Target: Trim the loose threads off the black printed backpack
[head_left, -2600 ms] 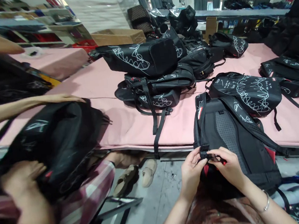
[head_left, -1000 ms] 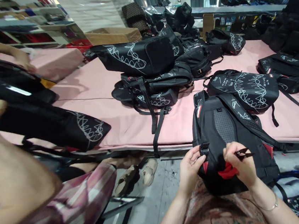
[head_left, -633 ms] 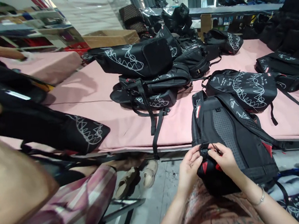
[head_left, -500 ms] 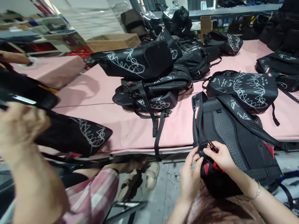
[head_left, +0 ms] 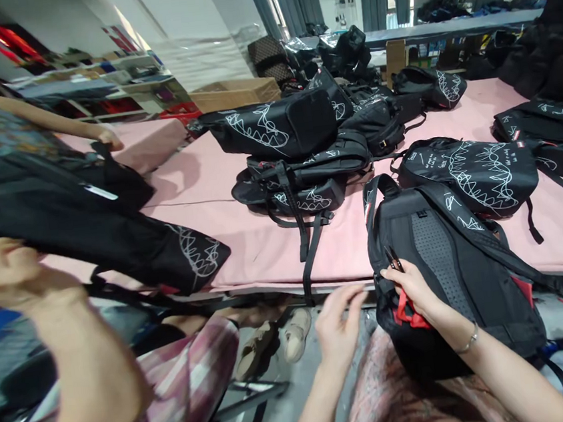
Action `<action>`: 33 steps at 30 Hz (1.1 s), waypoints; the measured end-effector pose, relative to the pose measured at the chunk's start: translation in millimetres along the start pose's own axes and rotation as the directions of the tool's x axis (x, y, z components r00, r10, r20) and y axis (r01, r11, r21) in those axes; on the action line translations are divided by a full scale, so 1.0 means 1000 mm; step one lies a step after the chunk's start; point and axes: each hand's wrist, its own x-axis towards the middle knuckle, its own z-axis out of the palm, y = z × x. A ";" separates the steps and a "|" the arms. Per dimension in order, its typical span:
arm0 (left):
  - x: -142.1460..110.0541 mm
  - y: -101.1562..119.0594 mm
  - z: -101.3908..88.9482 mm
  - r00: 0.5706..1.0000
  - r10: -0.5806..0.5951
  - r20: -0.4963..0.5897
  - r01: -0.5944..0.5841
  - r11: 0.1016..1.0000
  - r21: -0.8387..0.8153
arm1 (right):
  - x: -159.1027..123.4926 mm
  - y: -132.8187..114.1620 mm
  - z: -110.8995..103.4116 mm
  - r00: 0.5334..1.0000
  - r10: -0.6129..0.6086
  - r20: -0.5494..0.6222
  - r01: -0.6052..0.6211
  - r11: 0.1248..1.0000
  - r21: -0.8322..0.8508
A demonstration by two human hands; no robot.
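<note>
A black backpack point(head_left: 402, 353) with a dotted grey back panel leans on the table's front edge, its straps facing up. My right hand point(head_left: 415, 291) is closed around small thread snips point(head_left: 394, 259) whose dark pointed blades stick up past the fingers, over the pack's left side. Red material point(head_left: 407, 315) hangs just below that hand; what it belongs to is unclear. To the left of the backpack, my left hand point(head_left: 340, 319) is in the air, touching nothing, with thumb and fingers apart.
Black backpacks with white scribble prints, one pile point(head_left: 285, 150) among them, lie on the pink-covered table point(head_left: 261, 260). At the left, a co-worker's arm point(head_left: 57, 328) reaches beside another black bag point(head_left: 128, 240). Another person's hand point(head_left: 111, 139) is farther back. Shoes point(head_left: 297, 333) show below the table.
My left hand has come off the backpack's side strap and moved left, its fingers opening. My right hand stays by the pack with the snips. The co-worker's near hand has shifted left.
</note>
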 end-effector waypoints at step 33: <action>0.003 0.007 0.031 0.693 -0.422 0.585 0.675 0.666 -0.319 | -0.005 0.014 -0.012 0.999 -0.021 -0.034 0.016 0.991 -0.132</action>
